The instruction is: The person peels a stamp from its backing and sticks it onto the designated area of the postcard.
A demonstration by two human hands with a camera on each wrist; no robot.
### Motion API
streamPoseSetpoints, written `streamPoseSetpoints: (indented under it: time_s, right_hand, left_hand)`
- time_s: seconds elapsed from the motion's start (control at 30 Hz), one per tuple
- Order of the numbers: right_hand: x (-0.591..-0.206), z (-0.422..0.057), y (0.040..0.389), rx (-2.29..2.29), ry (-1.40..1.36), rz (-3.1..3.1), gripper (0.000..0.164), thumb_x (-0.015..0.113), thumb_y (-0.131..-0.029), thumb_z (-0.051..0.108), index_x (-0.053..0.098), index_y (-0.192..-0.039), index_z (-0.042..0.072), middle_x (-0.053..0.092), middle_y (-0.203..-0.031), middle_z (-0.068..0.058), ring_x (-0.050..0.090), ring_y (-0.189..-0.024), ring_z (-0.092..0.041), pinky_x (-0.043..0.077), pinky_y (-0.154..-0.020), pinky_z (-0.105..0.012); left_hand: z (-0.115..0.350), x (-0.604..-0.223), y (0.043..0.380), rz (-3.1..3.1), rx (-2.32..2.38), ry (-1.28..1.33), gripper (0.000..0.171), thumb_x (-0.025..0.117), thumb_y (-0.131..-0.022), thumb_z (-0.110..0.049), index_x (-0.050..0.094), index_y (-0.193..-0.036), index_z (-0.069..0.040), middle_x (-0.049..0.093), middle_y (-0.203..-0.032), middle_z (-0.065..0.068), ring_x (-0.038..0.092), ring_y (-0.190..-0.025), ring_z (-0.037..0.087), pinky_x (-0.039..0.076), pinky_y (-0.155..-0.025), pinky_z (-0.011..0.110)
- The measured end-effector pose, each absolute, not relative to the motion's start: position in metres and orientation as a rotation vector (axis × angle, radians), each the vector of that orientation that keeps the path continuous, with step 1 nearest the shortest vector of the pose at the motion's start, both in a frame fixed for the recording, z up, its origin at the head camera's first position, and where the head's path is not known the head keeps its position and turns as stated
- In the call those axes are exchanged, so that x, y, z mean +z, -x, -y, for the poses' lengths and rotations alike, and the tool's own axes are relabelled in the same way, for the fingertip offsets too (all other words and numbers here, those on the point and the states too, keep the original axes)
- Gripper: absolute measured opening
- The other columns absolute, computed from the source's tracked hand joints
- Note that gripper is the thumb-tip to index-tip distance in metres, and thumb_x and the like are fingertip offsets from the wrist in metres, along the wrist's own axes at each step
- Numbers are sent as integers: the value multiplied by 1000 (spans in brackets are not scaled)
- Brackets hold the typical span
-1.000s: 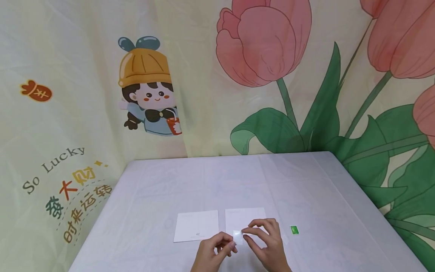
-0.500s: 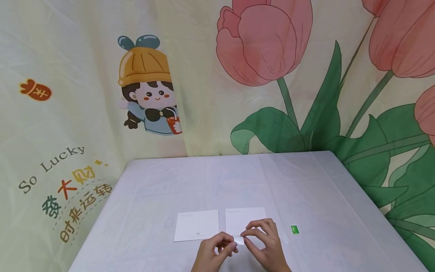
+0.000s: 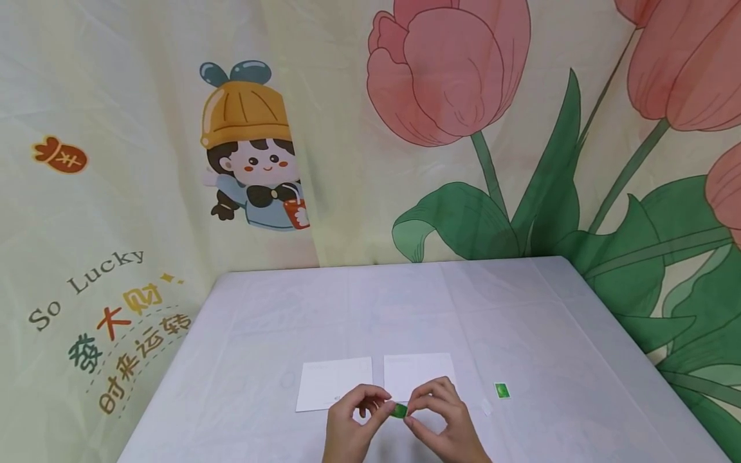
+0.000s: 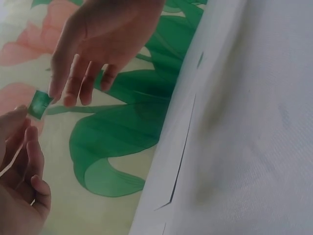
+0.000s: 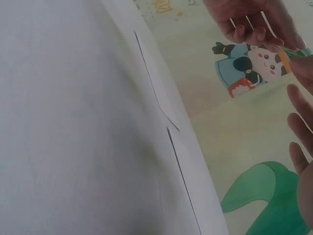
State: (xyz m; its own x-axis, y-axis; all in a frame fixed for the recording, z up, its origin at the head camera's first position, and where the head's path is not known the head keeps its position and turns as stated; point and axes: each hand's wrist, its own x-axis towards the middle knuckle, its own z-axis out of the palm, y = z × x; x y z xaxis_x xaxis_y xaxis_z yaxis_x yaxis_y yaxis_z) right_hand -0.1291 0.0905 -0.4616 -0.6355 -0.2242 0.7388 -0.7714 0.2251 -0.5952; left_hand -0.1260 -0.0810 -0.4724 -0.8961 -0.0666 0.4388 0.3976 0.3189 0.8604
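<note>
A small green stamp (image 3: 399,411) with a pale edge is held up between both hands above the near part of the table. My left hand (image 3: 352,421) pinches its left side between thumb and index finger. The thumb and forefinger of my right hand (image 3: 444,419) grip the opposite edge. In the left wrist view the stamp (image 4: 39,104) shows its green face, tilted, between the fingertips of the two hands. The right wrist view shows only a sliver of the stamp (image 5: 299,53) at the right border, mostly covered by fingers.
Two white cards lie side by side just beyond the hands, the left card (image 3: 334,382) and the right card (image 3: 418,368), partly covered by fingers. Another green stamp (image 3: 502,391) lies to the right. A faint clear scrap (image 3: 487,407) is near it. A printed curtain (image 3: 347,128) hangs behind the table (image 3: 370,308).
The held stamp showed its white back earlier; it has been turned and now shows its green face. Both hands have shifted slightly left with it.
</note>
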Motion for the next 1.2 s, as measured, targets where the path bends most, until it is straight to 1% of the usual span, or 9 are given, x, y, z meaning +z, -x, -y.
streamPoseSetpoints:
  time_s: [0.2,0.3,0.4,0.6,0.73,0.87,1.03,1.1,1.2]
  right_hand:
    - [-480,-89,132,1544,-935,2043,21,74,-75,0,66,-86,16,60,-90,-3,48,-87,-15,44,-72,-28]
    - [-489,-89,134,1614,-926,2054,20,73,-78,4,66,-88,19,61,-91,1,48,-89,-13,44,-75,-28]
    - [-490,-88,134,1700,-898,2065,18,73,-78,4,67,-86,18,61,-90,2,49,-88,-14,43,-75,-29]
    - [-493,-85,135,1786,-829,2100,13,72,-79,8,68,-85,19,62,-88,3,50,-87,-14,42,-75,-30]
    - [-491,-81,135,1854,-657,2219,7,74,-79,15,69,-82,19,64,-86,2,51,-86,-14,42,-76,-31]
    - [-486,-76,139,1986,-367,2356,6,74,-77,17,71,-80,14,67,-83,-1,52,-83,-14,38,-76,-32]
    - [-478,-68,146,2043,-148,2422,11,75,-77,20,72,-82,10,66,-78,1,52,-80,-14,32,-74,-33]
    - [-475,-64,150,2034,-89,2428,14,75,-77,24,72,-82,11,66,-77,2,52,-79,-12,31,-74,-34]
    - [-472,-55,158,1982,-24,2427,17,75,-76,28,73,-82,12,64,-75,3,52,-76,-12,33,-71,-33]
  left_hand:
    - [79,-445,117,2178,-1576,295,11,76,-73,-4,69,-74,-12,59,-68,-6,51,-59,7,44,-52,25]
    - [82,-453,121,2190,-1620,263,9,76,-75,-10,69,-74,-16,59,-70,-10,53,-62,6,45,-56,24]
    - [85,-465,125,2198,-1666,232,9,76,-75,-12,69,-74,-18,59,-72,-11,55,-65,6,47,-60,25]
    - [84,-446,119,2194,-1721,212,8,75,-75,-5,69,-73,-11,61,-72,-6,56,-67,8,48,-62,26]
    - [84,-439,119,2206,-1729,153,7,74,-75,-5,69,-74,-10,61,-71,-6,57,-67,8,47,-64,26]
    - [86,-451,127,2175,-1692,134,7,75,-75,-6,70,-75,-11,61,-71,-7,57,-67,9,47,-63,26]
    - [93,-470,144,2155,-1590,143,8,77,-75,-15,70,-75,-19,60,-73,-13,57,-66,6,48,-61,24]
    - [96,-472,151,2154,-1540,146,8,77,-75,-17,70,-75,-20,60,-72,-14,56,-65,6,48,-61,25]
    - [100,-474,164,2160,-1475,155,7,77,-75,-18,71,-75,-19,59,-71,-15,56,-64,6,47,-60,25]
